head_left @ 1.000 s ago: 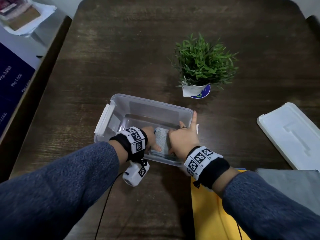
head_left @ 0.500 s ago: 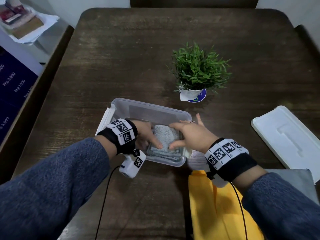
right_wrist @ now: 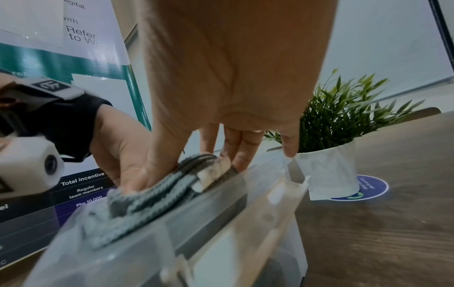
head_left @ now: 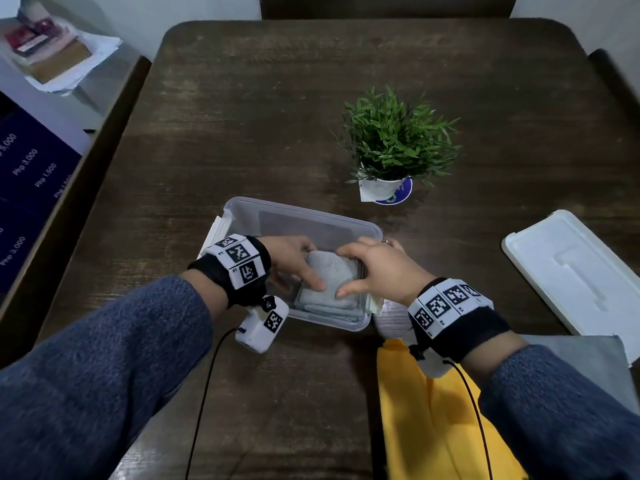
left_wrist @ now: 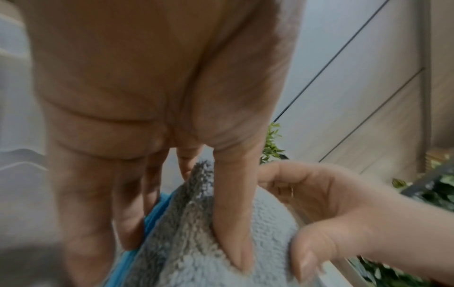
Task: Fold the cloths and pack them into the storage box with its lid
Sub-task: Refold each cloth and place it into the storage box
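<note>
Potted plant (head_left: 394, 147) beyond storage box (head_left: 304, 216)

"Total incentive" on poster (right_wrist: 83, 179)

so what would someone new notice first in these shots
Both hands, the left hand and right hand, press a folded grey cloth into the clear storage box at the table's near middle. Behind it stands a green potted plant, and the white lid lies off to the right, beside a yellow cloth.
</note>
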A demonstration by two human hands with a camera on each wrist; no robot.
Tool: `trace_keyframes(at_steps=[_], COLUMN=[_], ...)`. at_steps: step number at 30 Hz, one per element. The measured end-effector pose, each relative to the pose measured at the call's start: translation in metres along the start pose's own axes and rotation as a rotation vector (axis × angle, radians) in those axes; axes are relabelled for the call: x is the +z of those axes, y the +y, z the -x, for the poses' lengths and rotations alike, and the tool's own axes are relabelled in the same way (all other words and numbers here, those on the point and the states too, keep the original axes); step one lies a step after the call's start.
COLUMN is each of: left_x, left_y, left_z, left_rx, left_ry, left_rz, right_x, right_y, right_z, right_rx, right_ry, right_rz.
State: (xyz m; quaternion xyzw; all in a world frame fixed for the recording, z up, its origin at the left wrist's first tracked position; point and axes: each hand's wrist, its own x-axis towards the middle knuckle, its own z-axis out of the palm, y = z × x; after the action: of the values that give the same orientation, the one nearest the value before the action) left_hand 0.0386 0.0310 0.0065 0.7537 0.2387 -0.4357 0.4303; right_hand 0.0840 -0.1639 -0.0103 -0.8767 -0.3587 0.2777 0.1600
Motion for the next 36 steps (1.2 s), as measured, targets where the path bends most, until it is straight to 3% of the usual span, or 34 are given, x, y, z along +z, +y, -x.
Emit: trace_keyframes(at_steps=[3, 8, 13, 19, 26, 36], left_x=[0.009, 0.029, 0.036, 0.028, 0.022, 0.015], left_y=[-0.004, -0.009, -0.011, -0.01, -0.006, -0.007], left_z=[0.0, -0.007, -0.01, -0.004, 0.0, 0.007], left_rx=[0.026, 0.072, 0.075, 0.07, 0.035, 0.06], left_ry=[0.007, 0.094, 0.099, 0.028, 0.001, 0.11], left_rz=[-0.033, -0.198, -0.318, -0.152, -0.05, -0.039], right_x=[0.005, 0.027, 0.042, 0.029, 0.016, 0.0], right_y=[-0.001, -0.006, -0.007, 0.0, 0.004, -0.003], right_z=[0.002, 0.003, 0.001, 0.0, 0.004, 0.024], right_rx=[-0.018, 0.032, 0.072, 0.03, 0.001, 0.037], right_ry=[0.0, -0.07, -0.037, -0.084, -0.109, -0.041], right_rz=[0.01, 0.222, 0.302, 0.065, -0.053, -0.076])
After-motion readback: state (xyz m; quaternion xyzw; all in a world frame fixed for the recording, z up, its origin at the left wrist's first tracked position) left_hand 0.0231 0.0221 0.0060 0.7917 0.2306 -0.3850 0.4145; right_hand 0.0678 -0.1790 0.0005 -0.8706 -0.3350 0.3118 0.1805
